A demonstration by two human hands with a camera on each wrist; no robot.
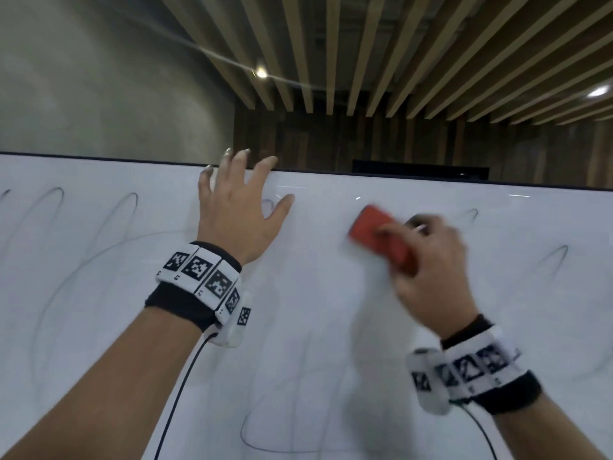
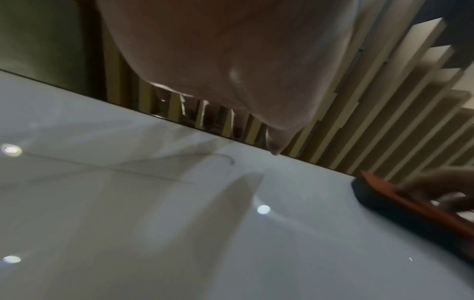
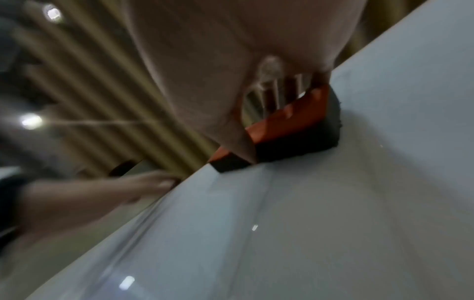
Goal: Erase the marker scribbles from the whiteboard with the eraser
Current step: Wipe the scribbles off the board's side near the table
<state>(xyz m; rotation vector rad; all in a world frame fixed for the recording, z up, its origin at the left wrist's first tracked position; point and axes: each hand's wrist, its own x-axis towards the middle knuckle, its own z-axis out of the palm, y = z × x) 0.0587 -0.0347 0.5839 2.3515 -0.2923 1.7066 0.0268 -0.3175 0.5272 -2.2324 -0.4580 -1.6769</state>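
The whiteboard [image 1: 315, 310] fills the lower head view, with thin black marker scribbles [image 1: 53, 207] looping across its left side and more scribbles [image 1: 554, 260] at the right. My right hand [image 1: 428, 260] grips a red eraser [image 1: 378, 237] with a dark felt pad [image 3: 295, 146] pressed flat on the board near its top edge; the hand is motion-blurred. My left hand [image 1: 238, 207] lies flat on the board with fingers spread, fingertips over the top edge. From the left wrist view the eraser [image 2: 410, 205] shows at the right, past my left hand [image 2: 231, 60].
The board's dark top edge [image 1: 398, 179] runs across the head view. Beyond it are a slatted wooden ceiling [image 1: 398, 44], a grey wall [image 1: 99, 78] and ceiling lights. A thin cable [image 1: 179, 393] hangs from my left wristband.
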